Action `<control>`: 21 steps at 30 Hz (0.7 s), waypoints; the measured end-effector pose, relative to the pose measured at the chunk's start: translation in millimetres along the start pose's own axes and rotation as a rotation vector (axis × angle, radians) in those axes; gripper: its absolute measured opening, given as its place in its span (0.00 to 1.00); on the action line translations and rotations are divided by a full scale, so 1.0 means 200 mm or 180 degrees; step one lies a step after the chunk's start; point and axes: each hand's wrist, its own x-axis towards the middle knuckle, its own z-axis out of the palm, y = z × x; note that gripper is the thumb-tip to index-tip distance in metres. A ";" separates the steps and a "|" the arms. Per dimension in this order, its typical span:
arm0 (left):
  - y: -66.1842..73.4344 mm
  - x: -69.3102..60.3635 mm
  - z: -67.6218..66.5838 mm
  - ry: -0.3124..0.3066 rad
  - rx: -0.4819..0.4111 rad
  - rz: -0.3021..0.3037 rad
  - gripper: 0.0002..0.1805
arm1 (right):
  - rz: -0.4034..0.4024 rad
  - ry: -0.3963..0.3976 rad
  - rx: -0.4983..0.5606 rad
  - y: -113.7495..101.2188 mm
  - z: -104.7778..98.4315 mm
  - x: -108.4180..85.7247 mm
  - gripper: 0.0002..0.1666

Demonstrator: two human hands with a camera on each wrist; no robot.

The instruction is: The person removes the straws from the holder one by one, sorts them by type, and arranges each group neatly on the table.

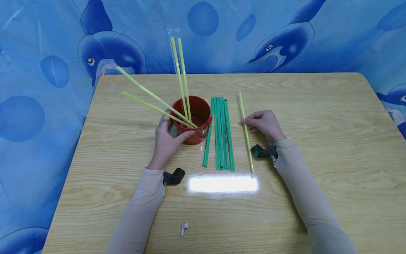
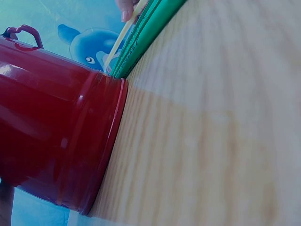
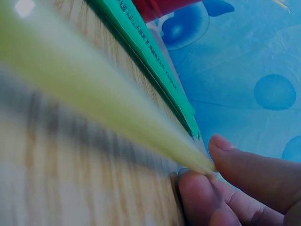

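Note:
My left hand [image 1: 168, 143] grips the side of a red bucket [image 1: 194, 138], its thumb along the near side. Several yellow straws in clear wrappers lean in the bucket, two [image 1: 180, 70] toward the back and two [image 1: 147, 92] toward the left. Between thumb and fingers my right hand [image 1: 264, 124] pinches another yellow straw [image 1: 248, 150], right of the green packets [image 1: 222, 134]. In the right wrist view that straw [image 3: 117, 103] runs to the fingertips, slightly above the wood. The left wrist view shows the bucket [image 2: 51, 122] beside the packets [image 2: 146, 37].
A white earbud [image 1: 184, 227] lies near the front of the wooden table [image 1: 333, 116]. Behind the table hangs a blue cloth [image 1: 219, 46] with dolphins. Black wrist cameras [image 1: 174, 176] are worn on both wrists. The green packets lie side by side just right of the bucket.

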 end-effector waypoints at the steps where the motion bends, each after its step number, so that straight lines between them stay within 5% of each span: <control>1: 0.00 0.00 0.00 -0.0006 -0.0009 -0.0012 0.44 | 0.0003 0.0006 -0.0010 0.00 0.00 0.00 0.18; 21: 0.00 0.00 0.00 0.0002 -0.0043 -0.0014 0.44 | 0.0068 0.0079 -0.0080 0.01 0.00 0.01 0.20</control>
